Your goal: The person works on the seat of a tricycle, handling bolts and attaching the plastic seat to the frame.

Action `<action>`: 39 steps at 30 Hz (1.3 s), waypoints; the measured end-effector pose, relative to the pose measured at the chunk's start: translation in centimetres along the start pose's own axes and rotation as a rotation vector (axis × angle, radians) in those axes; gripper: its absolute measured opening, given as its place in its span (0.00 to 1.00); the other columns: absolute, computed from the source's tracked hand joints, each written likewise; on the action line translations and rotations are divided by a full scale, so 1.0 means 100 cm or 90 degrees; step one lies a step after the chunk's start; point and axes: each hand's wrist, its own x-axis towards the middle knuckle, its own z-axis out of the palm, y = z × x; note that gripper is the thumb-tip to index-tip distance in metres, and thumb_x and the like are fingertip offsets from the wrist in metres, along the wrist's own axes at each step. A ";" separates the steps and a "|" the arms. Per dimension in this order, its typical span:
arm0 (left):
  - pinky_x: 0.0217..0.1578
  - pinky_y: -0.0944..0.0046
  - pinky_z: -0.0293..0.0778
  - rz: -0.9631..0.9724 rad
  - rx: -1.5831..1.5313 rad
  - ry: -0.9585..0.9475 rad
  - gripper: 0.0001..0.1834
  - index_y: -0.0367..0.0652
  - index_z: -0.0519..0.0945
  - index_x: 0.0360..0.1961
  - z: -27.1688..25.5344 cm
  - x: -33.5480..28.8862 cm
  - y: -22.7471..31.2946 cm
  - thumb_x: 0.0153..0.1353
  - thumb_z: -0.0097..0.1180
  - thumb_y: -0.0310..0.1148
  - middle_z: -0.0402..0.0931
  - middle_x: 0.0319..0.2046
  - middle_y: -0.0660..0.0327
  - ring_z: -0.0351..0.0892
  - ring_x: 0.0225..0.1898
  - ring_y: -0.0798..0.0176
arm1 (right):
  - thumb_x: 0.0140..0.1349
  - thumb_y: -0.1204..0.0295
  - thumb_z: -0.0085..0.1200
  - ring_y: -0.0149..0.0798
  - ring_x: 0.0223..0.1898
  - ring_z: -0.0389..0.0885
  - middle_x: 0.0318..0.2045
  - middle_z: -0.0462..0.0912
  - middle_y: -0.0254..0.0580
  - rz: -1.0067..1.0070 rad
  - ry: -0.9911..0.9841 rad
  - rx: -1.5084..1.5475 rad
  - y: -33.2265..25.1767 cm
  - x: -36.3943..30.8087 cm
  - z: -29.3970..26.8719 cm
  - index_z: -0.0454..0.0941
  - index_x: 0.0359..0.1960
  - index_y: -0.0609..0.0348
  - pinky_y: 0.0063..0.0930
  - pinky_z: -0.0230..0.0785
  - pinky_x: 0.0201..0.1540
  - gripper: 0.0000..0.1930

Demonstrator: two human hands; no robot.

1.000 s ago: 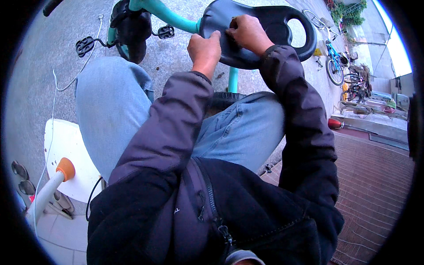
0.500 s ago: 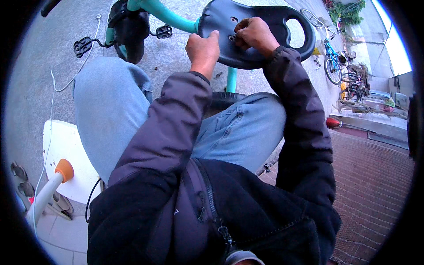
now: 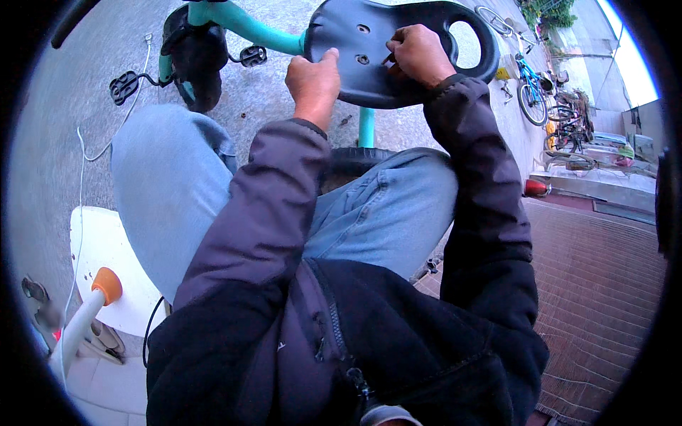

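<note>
A black moulded plastic seat (image 3: 419, 78) with an oval grip opening rests on a teal tube frame (image 3: 263, 32) in front of me. Two small recessed holes (image 3: 363, 28) show in its face. My left hand (image 3: 315, 84) is closed around its near left edge, thumb up on top. Over the seat, just right of the lower hole, my right hand (image 3: 420, 57) has its fingers pinched together. What they hold, if anything, is too small to make out.
Black pedals (image 3: 125, 88) on a dark hub stand at the upper left. Small hardware (image 3: 346, 119) lies on the concrete. A white board with an orange-collared pole (image 3: 106, 285) is at lower left, a brown slatted mat (image 3: 597, 305) at right. Bicycles (image 3: 531, 99) stand farther off.
My right hand has drawn back to the right from the lower hole, which now shows uncovered. My left hand keeps its hold on the seat edge. The whole view has shifted slightly.
</note>
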 end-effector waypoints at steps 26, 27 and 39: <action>0.46 0.55 0.74 0.008 -0.072 -0.013 0.25 0.26 0.78 0.36 -0.001 0.005 -0.005 0.50 0.64 0.42 0.79 0.37 0.40 0.81 0.41 0.44 | 0.56 0.73 0.55 0.43 0.24 0.85 0.22 0.83 0.50 -0.044 -0.069 0.131 -0.031 -0.017 -0.001 0.82 0.32 0.67 0.33 0.77 0.33 0.09; 0.46 0.55 0.74 0.005 -0.067 -0.014 0.25 0.26 0.78 0.36 -0.001 0.003 -0.004 0.50 0.64 0.42 0.79 0.36 0.40 0.81 0.41 0.44 | 0.57 0.74 0.55 0.42 0.23 0.85 0.22 0.83 0.49 -0.026 -0.078 0.124 -0.029 -0.016 -0.001 0.82 0.32 0.68 0.32 0.77 0.32 0.09; 0.47 0.55 0.74 0.010 -0.062 -0.024 0.25 0.25 0.77 0.39 -0.001 0.002 -0.004 0.53 0.63 0.41 0.78 0.38 0.39 0.80 0.42 0.43 | 0.59 0.74 0.55 0.48 0.28 0.82 0.30 0.82 0.56 -0.205 -0.066 -0.153 -0.027 -0.005 0.013 0.80 0.38 0.67 0.35 0.76 0.34 0.09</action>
